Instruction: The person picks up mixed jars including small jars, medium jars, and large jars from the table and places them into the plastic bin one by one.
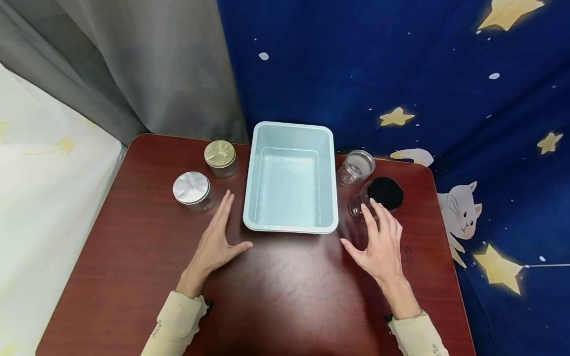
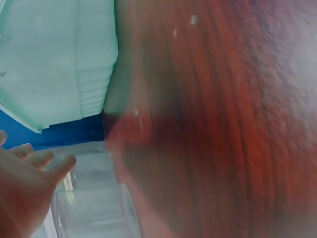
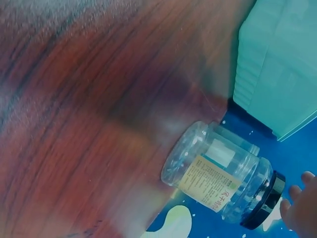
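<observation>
My left hand (image 1: 214,247) hovers over the table with fingers straight and thumb spread, holding nothing. Nearest to it is a clear jar with a silver lid (image 1: 191,188); behind that stands a clear jar with a gold lid (image 1: 220,154). On the other side, my right hand (image 1: 380,247) reaches toward a clear jar with a black lid (image 1: 386,193), thumb apart and fingers loosely bent. In the right wrist view this jar bears a printed label (image 3: 210,183), and the fingertips are close to its lid; contact cannot be told. A lidless-looking clear jar (image 1: 357,165) stands behind it.
A pale blue plastic basin (image 1: 291,229) sits between the hands at the back of the reddish-brown wooden table (image 1: 285,296). Behind the table hang a grey curtain (image 1: 178,64) and a blue starry curtain (image 1: 356,64). A white cloth (image 1: 40,198) lies beyond the left edge.
</observation>
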### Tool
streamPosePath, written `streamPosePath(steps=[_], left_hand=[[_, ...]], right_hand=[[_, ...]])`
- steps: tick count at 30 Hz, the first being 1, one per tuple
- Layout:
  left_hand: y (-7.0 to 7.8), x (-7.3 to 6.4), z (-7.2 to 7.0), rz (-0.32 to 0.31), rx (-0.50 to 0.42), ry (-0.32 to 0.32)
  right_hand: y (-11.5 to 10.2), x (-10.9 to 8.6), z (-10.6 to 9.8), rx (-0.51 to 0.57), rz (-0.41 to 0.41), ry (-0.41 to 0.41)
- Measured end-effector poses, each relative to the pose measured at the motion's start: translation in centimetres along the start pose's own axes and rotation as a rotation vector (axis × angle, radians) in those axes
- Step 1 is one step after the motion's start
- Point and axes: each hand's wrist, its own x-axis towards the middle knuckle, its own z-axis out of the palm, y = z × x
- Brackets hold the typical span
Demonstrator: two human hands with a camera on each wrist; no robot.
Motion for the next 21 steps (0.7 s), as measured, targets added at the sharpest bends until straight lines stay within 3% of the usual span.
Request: streamPosePath(steps=[10, 21], left_hand=[[1.2, 2.1, 0.0, 0.051, -0.1, 0.031], [1.2, 2.7, 0.3, 0.086, -0.2, 0.042]], right_hand=[[0.6, 1.0, -0.1, -0.007, 0.014, 0.023], [2.0, 1.4, -0.7, -0.054, 0.019, 0.022]])
